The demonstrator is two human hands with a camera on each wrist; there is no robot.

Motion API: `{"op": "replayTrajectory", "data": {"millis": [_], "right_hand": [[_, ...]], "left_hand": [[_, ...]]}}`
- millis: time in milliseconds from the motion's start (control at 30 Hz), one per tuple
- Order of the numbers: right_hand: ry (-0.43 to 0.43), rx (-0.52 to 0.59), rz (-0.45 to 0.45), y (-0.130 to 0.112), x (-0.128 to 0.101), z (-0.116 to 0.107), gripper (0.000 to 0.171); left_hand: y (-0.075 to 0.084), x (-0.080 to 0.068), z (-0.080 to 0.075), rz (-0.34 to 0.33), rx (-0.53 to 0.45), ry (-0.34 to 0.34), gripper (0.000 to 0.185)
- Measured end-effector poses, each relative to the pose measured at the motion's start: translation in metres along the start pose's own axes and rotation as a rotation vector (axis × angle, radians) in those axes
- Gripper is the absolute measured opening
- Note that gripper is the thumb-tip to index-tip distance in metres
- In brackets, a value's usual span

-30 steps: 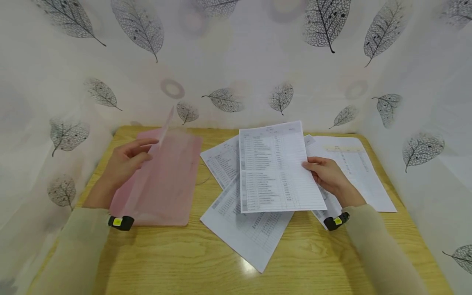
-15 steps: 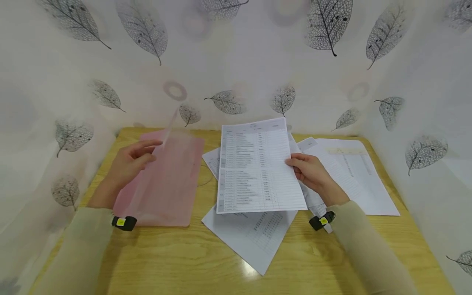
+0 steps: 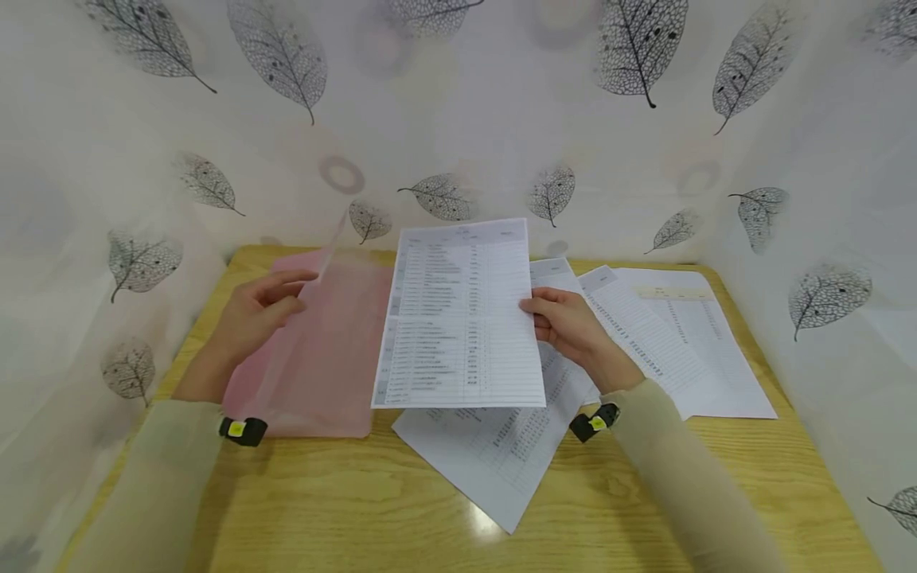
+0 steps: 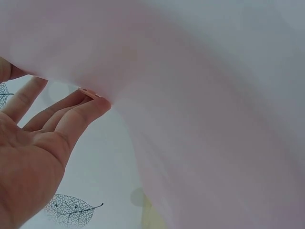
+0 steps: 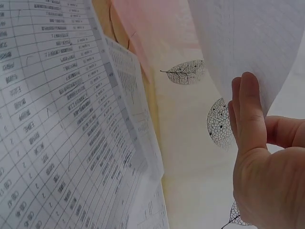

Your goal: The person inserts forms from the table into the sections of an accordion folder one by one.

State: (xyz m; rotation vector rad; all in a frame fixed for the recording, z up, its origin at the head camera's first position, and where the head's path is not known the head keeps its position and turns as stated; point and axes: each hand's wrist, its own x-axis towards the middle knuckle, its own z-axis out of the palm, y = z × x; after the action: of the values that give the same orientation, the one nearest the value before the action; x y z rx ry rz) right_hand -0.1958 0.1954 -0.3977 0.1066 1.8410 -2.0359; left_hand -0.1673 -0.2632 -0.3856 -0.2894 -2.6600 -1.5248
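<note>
A pink translucent folder [image 3: 344, 350] lies on the left of the table with its cover raised. My left hand [image 3: 254, 314] holds the raised cover by its edge. In the left wrist view, the pale pink cover [image 4: 190, 143] arches past the fingertips [image 4: 102, 106]. My right hand [image 3: 573, 326] pinches a printed table sheet [image 3: 458, 318] by its right edge, thumb in front. This sheet is lifted, and its left edge overlaps the folder's right side in the head view. Seen from the right wrist, the held paper [image 5: 248, 43] rises above the fingers.
Beneath the held paper, another printed sheet [image 3: 494, 469] lies askew on the wooden table [image 3: 344, 509]. More printed pages [image 3: 637, 342] overlap at the right, including one with a yellowish strip [image 3: 673, 293]. A leaf-patterned white cloth [image 3: 466, 119] surrounds the back and sides.
My right hand has carried the printed sheet leftward, from over the middle papers to the folder's right edge, uncovering pages on the right. My left hand stays at the raised cover.
</note>
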Motion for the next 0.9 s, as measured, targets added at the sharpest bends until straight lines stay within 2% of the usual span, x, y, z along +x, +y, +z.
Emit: {"op": "replayTrajectory", "data": {"millis": [267,900], "right_hand": [[-0.011,0.028,0.002,-0.002,0.006,0.020,0.044],[0.002,0.103,0.013,-0.010,0.022,0.049,0.041]], "left_hand": [[0.001,0.000,0.000,-0.002,0.013,0.004,0.038],[-0.001,0.004,0.002,0.001,-0.008,0.003,0.040]]}}
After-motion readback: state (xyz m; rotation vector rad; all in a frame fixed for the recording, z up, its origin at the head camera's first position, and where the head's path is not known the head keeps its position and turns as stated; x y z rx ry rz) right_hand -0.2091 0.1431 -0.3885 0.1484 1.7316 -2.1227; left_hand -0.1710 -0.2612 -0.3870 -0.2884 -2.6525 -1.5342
